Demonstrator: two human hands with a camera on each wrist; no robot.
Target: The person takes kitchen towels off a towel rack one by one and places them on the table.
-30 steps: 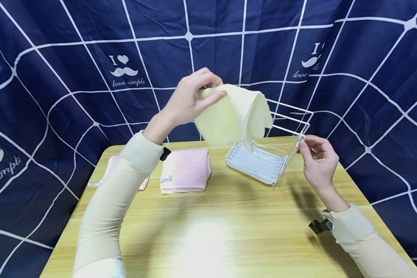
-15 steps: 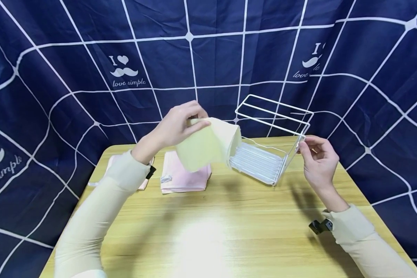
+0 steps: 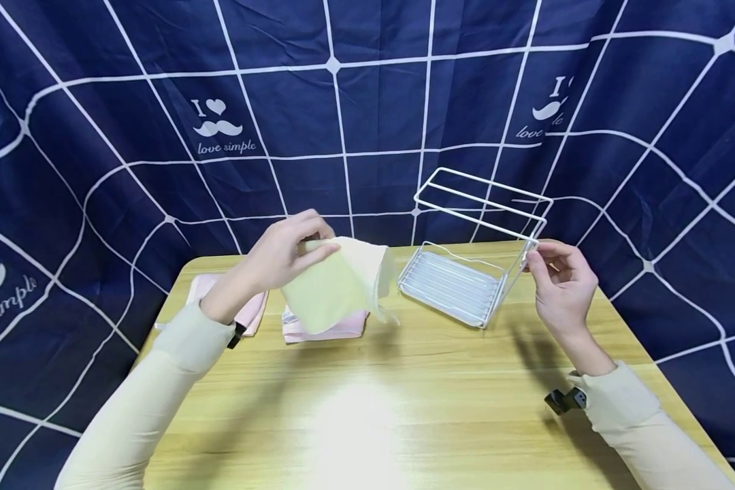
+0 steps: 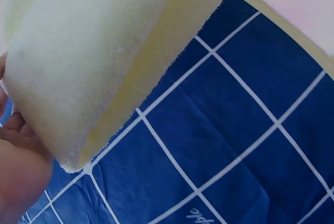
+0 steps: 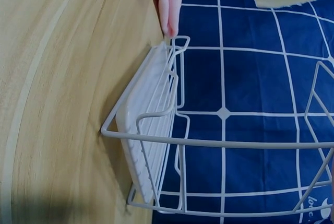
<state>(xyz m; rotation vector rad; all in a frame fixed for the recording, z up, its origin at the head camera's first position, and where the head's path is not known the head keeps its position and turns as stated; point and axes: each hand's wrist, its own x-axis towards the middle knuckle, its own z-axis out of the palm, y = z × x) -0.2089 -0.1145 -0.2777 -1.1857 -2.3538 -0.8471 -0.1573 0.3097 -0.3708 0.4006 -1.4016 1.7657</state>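
My left hand (image 3: 290, 250) pinches a pale yellow towel (image 3: 333, 286) by its upper edge, fingers behind and thumb in front. The towel hangs in folds over a folded pink towel (image 3: 324, 331) on the table, hiding most of it. In the left wrist view the yellow towel (image 4: 104, 62) fills the upper left, with part of the hand (image 4: 23, 166) at its edge. On the right, my right hand (image 3: 562, 282) pinches the upright side of a white wire rack (image 3: 496, 203). The rack's slatted lower tray (image 3: 450, 282) stands on the table.
A second pink towel (image 3: 254, 312) lies at the table's left, partly behind my left forearm. The wooden table (image 3: 441, 408) ends at a dark blue curtain (image 3: 380, 109) with white grid lines, which surrounds it at the back and sides.
My left hand has carried the yellow towel leftward and down, from before the rack's upper bars to above the middle pink towel. The right hand and the rack have stayed in place.
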